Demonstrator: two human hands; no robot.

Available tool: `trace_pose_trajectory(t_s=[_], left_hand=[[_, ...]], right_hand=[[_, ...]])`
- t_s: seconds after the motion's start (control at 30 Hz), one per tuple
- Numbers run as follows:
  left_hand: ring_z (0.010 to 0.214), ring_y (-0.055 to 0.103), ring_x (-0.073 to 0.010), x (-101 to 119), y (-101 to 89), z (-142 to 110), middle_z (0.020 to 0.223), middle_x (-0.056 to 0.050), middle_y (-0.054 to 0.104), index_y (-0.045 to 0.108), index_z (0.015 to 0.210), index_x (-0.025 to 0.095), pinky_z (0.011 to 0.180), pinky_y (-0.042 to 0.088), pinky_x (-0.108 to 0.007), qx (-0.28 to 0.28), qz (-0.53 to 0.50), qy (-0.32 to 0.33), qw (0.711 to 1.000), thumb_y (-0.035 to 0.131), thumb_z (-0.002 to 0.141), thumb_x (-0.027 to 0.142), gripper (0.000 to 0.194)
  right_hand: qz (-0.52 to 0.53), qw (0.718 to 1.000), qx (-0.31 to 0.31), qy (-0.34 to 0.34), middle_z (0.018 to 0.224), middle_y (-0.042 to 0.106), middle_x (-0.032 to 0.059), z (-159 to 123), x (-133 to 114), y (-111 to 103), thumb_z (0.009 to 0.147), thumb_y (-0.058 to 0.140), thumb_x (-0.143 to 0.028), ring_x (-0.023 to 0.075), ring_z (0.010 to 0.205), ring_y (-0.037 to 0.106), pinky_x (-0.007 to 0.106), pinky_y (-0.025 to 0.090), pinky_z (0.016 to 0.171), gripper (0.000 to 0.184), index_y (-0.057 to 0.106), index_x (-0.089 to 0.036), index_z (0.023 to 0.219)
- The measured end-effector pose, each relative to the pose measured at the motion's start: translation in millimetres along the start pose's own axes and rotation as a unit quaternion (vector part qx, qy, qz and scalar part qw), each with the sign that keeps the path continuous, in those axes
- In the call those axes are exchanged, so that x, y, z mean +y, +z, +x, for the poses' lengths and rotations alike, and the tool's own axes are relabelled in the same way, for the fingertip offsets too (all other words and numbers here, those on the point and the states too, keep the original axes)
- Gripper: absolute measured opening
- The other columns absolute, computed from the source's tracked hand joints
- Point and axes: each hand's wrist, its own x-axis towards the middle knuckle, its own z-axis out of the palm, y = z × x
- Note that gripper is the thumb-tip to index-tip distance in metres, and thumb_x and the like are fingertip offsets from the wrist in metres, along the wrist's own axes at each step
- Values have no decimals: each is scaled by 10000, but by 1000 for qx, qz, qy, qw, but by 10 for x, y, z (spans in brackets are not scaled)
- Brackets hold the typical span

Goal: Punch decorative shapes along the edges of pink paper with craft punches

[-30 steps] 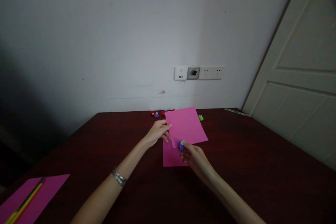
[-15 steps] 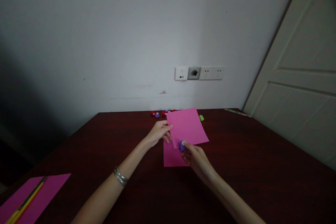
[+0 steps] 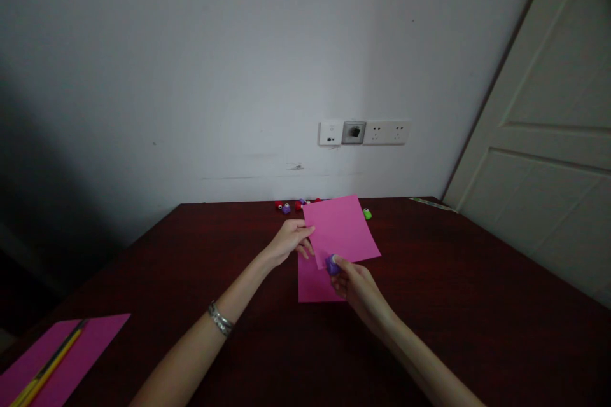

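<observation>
My left hand (image 3: pixel 290 241) pinches the left edge of a pink paper sheet (image 3: pixel 341 229) between thumb and fingers, holding it raised and tilted. In my right hand (image 3: pixel 357 286) is a small purple paper punch (image 3: pixel 332 264), set at the sheet's lower edge with my thumb on its pale top. How far the paper sits inside the punch I cannot tell. Beneath, a second pink sheet (image 3: pixel 315 286) lies on the table, partly covered by the raised sheet and my right hand.
Small red and purple punches (image 3: pixel 286 208) stand by the wall, and a green one (image 3: pixel 366 213) sits right of the raised sheet. At the front left, a yellow pencil (image 3: pixel 57 359) and another long yellow-and-black item lie on pink paper (image 3: pixel 102 334). A thin strip (image 3: pixel 432 204) rests at the back right.
</observation>
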Motion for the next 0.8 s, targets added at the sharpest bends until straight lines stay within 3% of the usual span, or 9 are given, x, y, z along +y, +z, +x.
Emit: trace_pose_trajectory(t_s=[0.57, 0.8], left_hand=[[443, 583, -127, -26, -6, 23, 541, -45, 592, 567, 785, 78, 374, 449, -190, 10, -5, -19, 1000, 554, 783, 270, 192], [450, 587, -125, -20, -10, 17, 566, -51, 604, 572, 826, 77, 381, 447, -187, 1, -10, -22, 1000, 575, 769, 298, 228]], right_hand=[[-15, 1000, 10, -10, 455, 498, -18, -46, -36, 36, 626, 654, -464, 67, 406, 404, 204, 264, 421, 358, 552, -133, 537], [-19, 1000, 12, -13, 450, 496, -11, -43, -30, 29, 620, 652, -471, 68, 402, 399, 205, 267, 413, 361, 558, -132, 541]])
